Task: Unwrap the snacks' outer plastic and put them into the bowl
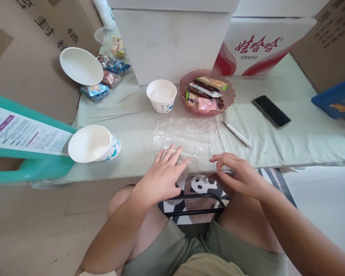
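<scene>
A clear, crinkled plastic bag (186, 134) lies flattened on the cloth-covered table in front of me, its near edge at the table's front. My left hand (162, 176) rests palm down at the bag's near left side, fingers spread and holding nothing. At the near right corner, my right hand (240, 172) has its fingers bent toward the thumb, pinching the bag's edge; the contact itself is partly hidden. Beyond the bag stand a white paper bowl (161, 96) and a pink glass bowl (184, 92) heaped with wrapped snack bars (205, 94).
A white pen (237, 134) and a black phone (271, 111) lie to the right. At left are another paper bowl (89, 143), a tilted white bowl (81, 66), wrapped snacks (110, 78) and a green plastic frame (43, 166). White boxes (175, 46) stand behind.
</scene>
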`<state>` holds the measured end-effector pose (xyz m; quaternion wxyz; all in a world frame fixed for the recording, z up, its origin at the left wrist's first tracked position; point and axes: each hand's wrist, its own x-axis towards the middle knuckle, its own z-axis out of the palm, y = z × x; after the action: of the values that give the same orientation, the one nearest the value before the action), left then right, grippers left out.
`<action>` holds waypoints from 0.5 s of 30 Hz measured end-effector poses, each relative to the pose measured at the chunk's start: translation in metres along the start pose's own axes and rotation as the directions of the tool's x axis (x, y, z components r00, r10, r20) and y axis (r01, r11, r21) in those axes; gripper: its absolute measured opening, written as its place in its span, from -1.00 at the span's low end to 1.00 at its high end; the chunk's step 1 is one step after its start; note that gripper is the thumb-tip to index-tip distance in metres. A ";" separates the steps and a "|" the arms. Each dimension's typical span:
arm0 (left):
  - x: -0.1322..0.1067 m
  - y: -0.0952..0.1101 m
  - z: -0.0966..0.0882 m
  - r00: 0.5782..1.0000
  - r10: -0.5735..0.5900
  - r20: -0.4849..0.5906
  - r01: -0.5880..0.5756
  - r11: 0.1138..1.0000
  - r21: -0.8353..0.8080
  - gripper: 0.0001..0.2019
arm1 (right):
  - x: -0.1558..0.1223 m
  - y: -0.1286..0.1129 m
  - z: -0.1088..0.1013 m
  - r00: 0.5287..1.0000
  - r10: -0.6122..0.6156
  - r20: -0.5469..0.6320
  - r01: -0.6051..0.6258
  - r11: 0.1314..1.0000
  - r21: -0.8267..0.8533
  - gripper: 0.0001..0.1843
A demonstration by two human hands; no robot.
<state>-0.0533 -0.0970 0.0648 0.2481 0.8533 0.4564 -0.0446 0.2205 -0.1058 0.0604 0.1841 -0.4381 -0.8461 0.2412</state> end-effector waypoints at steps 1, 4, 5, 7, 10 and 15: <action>-0.001 0.002 -0.001 0.999 0.010 -0.037 -0.009 1.000 0.019 -0.31 | 0.003 -0.003 -0.010 1.000 0.019 0.015 -0.020 0.999 0.041 -0.88; 0.001 -0.003 -0.010 0.994 -0.042 -0.102 0.041 0.999 -0.003 -0.68 | 0.005 -0.001 -0.032 0.993 0.120 -0.021 -0.118 0.991 0.068 -0.94; 0.003 -0.007 -0.013 0.992 -0.064 -0.105 0.060 0.997 -0.047 -0.71 | 0.004 0.003 -0.035 0.984 0.164 -0.073 -0.159 0.985 0.068 -0.94; 0.006 -0.012 -0.018 0.990 -0.074 -0.121 0.055 0.987 -0.152 -0.72 | 0.000 0.012 -0.035 0.948 0.258 -0.186 -0.246 0.966 0.086 -0.91; 0.005 -0.001 -0.014 0.985 0.034 -0.168 -0.069 0.977 -0.204 -0.52 | 0.004 0.020 -0.027 0.882 0.368 -0.293 -0.333 0.929 0.162 -0.87; 0.009 0.030 0.010 0.931 0.044 -0.364 -0.065 0.997 -0.047 -0.25 | 0.036 0.019 -0.025 0.826 0.463 -0.322 -0.382 0.880 0.283 -0.91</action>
<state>-0.0220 -0.1087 0.0648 0.1855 0.8517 0.4715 0.1336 0.2257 -0.0600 0.0733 0.3310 -0.6319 -0.6456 0.2728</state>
